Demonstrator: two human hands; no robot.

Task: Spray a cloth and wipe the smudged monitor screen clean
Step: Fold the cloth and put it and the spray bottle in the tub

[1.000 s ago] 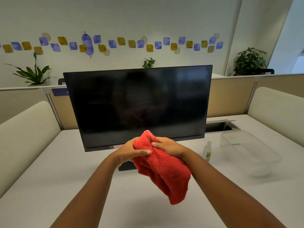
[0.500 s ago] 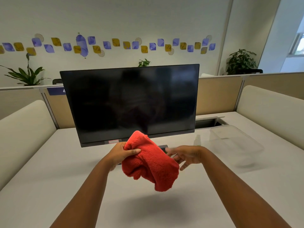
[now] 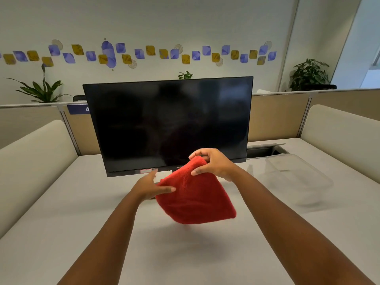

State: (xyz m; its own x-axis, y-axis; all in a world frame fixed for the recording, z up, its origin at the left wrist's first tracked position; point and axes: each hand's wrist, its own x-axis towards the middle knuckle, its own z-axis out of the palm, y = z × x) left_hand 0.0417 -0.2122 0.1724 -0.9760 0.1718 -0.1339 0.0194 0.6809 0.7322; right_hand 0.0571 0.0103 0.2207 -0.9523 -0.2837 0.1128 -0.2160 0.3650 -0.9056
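A black monitor [image 3: 168, 124] stands on the desk in front of me, its screen dark with faint smears. Low in front of it hangs a red cloth [image 3: 195, 198], held above the desk. My right hand [image 3: 213, 164] pinches the cloth's top corner. To the left, my left hand [image 3: 149, 186] has its fingers spread and blurred, and its thumb lies across the cloth's left edge. A small spray bottle [image 3: 249, 169] shows only as a faint blur right of the monitor's lower corner.
A clear plastic box [image 3: 298, 175] sits on the grey desk [image 3: 61, 233] to the right. Behind it is a cable opening [image 3: 264, 151]. Padded beige dividers [image 3: 35, 161] flank both sides, with partition panels and plants beyond.
My right hand, free half a second ago, has taken the cloth's top corner and lifted it. My left hand has loosened its grip and spread its fingers. The cloth has unfolded.
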